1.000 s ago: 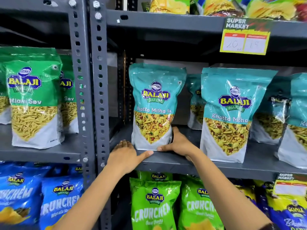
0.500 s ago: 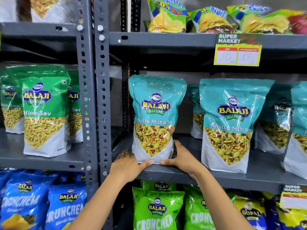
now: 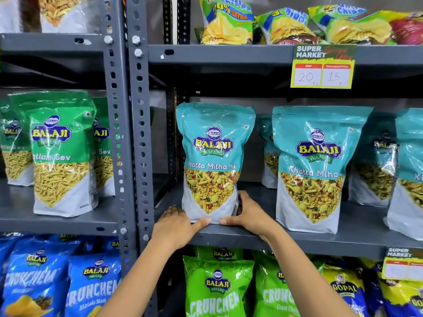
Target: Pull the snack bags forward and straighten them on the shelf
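Observation:
A teal Khatta Mitha Mix bag (image 3: 214,156) stands upright at the front edge of the grey middle shelf (image 3: 297,242). My left hand (image 3: 176,225) cups its lower left corner, thumb along the bottom edge. My right hand (image 3: 248,213) wraps its lower right corner. A second teal bag (image 3: 313,165) stands upright at the front, to the right. Two more teal bags (image 3: 267,152) (image 3: 373,165) sit further back, and another teal bag (image 3: 409,170) is cut off at the right edge.
A grey perforated upright (image 3: 139,133) stands just left of my left hand. Green Ratlami Sev bags (image 3: 61,154) fill the left shelf. Chip bags (image 3: 226,21) lie on the shelf above, Crunchem bags (image 3: 217,287) below. A yellow price tag (image 3: 322,69) hangs overhead.
The held teal bag has come slightly forward and sits squarer at the shelf edge, with both hands still on its base. The camera has tilted up.

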{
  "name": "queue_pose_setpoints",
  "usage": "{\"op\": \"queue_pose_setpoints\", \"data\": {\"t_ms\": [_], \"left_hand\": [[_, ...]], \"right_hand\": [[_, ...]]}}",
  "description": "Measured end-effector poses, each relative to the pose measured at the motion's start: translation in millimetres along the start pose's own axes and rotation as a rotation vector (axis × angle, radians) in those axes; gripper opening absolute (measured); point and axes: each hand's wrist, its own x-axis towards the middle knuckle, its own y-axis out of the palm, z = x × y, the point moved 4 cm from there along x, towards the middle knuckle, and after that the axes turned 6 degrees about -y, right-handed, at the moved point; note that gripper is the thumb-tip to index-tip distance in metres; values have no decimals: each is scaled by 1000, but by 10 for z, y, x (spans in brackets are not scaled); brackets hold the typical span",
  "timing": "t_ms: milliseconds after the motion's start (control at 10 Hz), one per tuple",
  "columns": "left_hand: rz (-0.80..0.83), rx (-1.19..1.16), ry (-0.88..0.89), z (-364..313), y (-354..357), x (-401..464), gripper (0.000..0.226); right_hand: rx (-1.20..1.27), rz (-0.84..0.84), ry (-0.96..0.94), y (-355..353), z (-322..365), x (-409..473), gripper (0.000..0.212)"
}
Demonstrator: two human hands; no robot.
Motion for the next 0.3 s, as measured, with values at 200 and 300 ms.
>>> {"op": "queue_pose_setpoints", "data": {"t_ms": [200,300], "left_hand": [[-66,-73,-34,-3,-50,-74,138],[-86,-176,-67,-45,-142,-141,122]], "right_hand": [[-180,23,9,-41,142,-142,111],[-267,-121,-45,-148,316,-359,106]]}}
